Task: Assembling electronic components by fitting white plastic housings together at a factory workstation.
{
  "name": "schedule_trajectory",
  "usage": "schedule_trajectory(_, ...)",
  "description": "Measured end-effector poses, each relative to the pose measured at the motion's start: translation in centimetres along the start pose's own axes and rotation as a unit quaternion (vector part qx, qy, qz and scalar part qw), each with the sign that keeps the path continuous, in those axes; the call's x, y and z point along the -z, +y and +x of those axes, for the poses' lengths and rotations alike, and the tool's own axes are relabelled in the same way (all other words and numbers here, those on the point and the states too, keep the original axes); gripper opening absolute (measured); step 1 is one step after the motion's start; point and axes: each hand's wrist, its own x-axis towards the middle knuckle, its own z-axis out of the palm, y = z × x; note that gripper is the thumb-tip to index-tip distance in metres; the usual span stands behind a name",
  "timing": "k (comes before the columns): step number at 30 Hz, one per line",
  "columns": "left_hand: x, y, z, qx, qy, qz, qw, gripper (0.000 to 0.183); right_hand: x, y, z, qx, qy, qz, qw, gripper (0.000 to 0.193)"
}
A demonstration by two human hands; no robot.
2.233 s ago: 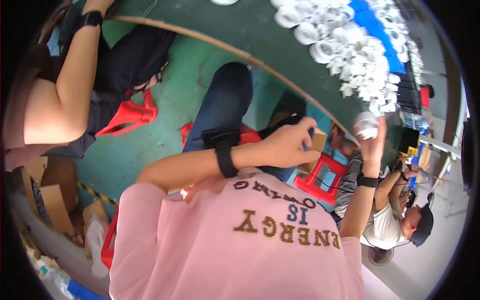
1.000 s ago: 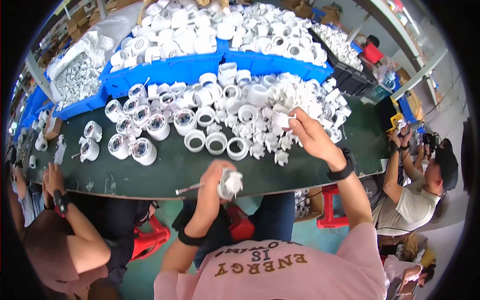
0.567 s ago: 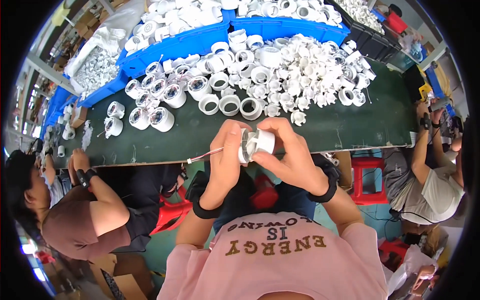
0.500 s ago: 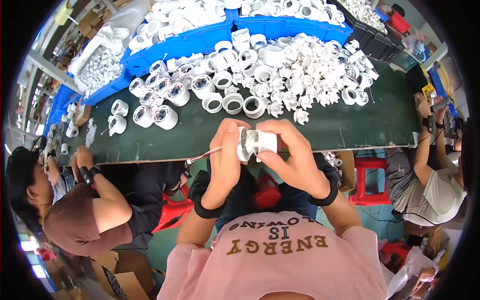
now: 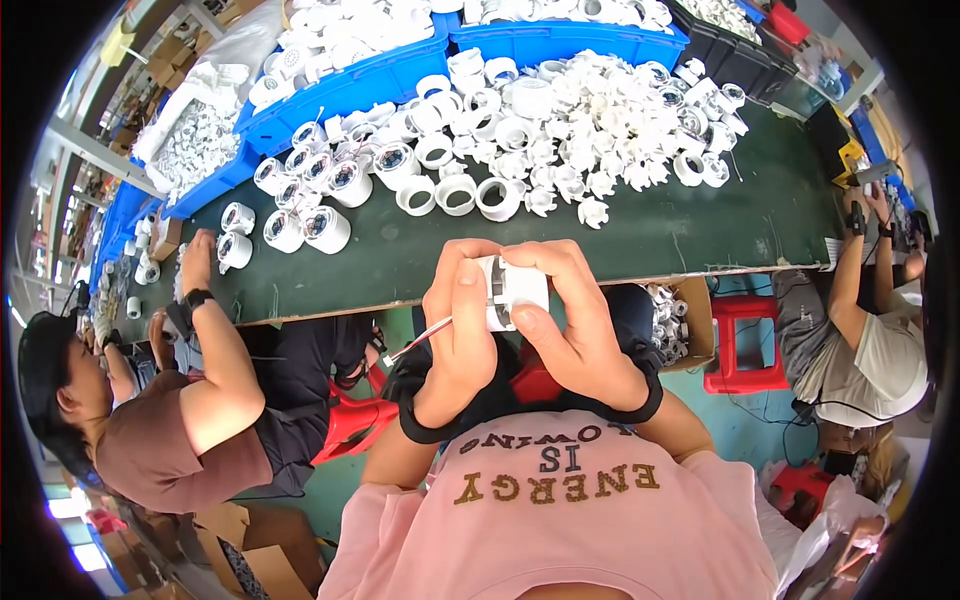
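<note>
Just in front of the table's near edge, a white cylindrical plastic housing (image 5: 520, 288) is held between my two hands. My left hand (image 5: 460, 325) is closed around its left part, from which a thin wire lead (image 5: 425, 335) with a small white plug hangs out. On the other side, my right hand (image 5: 580, 320) grips the smooth white right part with thumb and fingers. The two parts meet closely, with some slots showing at the joint. My fingers hide much of the left part.
On the dark green table (image 5: 400, 270) lie white rings (image 5: 497, 200), a heap of small white plastic pieces (image 5: 610, 130) and several cylindrical units with wires (image 5: 327, 230). Blue bins (image 5: 345, 95) stand behind. A co-worker (image 5: 180, 430) sits at left, another (image 5: 860, 350) at right, near a red stool (image 5: 745, 345).
The two white parts in my hands have come together, closing most of the gap between them. The left co-worker's arm has reached farther over the table.
</note>
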Motion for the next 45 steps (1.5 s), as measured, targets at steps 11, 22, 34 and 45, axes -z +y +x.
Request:
schedule_trajectory(11, 0.4, 0.7, -0.8, -0.032, -0.008, 0.015, 0.999, 0.038, 0.0, -0.7, -0.4, 0.020, -0.020, -0.031, 0.999, 0.038)
schedule_trajectory(22, 0.1, 1.2, -2.0, -0.050, -0.022, 0.030, 0.998, 0.034, -1.3, 0.7, -0.8, 0.084, -0.013, 0.077, 0.993, 0.056)
schedule_trajectory(34, -1.4, -5.8, 2.5, 0.264, -0.023, -0.020, 0.964, 0.034, 0.5, 4.3, -0.5, -0.191, 0.038, -0.080, 0.978, 0.062)
schedule_trajectory(45, -7.5, -10.5, 18.7, -0.122, -0.083, 0.380, 0.913, 0.072, 5.4, 7.7, -1.3, -0.230, 0.228, 0.222, 0.920, 0.047)
